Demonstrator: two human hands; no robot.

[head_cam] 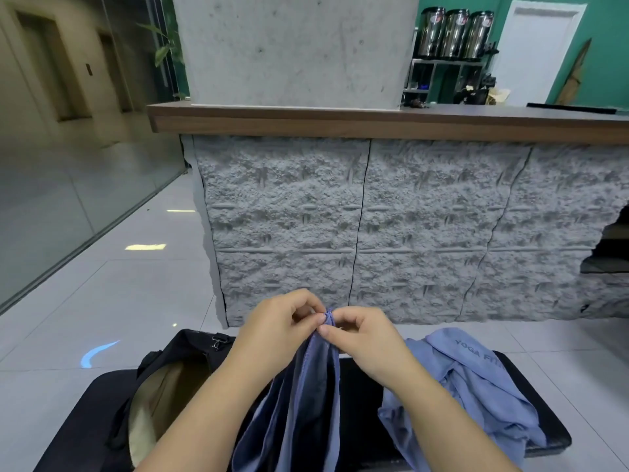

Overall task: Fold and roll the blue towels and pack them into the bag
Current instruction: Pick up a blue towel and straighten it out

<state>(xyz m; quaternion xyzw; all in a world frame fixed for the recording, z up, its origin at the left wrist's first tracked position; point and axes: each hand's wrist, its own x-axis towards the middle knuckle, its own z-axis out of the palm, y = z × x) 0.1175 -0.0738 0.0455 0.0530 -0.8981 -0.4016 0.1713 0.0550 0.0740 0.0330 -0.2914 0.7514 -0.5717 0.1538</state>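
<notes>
A blue towel [306, 403] hangs in long folds from both my hands, held up over a black bench [360, 379]. My left hand [282, 321] and my right hand [364, 335] pinch its top edge side by side, fingertips almost touching. A second, lighter blue towel [476, 386] with printed letters lies crumpled on the bench at the right. A black bag [177, 362] with a pale lining stands open on the bench at the left, beside my left forearm.
A grey stone-textured counter [374, 226] with a wooden top stands close ahead. Pale floor tiles [119, 301] spread to the left, beside a glass wall. Steel flasks [456, 32] stand on a rack behind the counter.
</notes>
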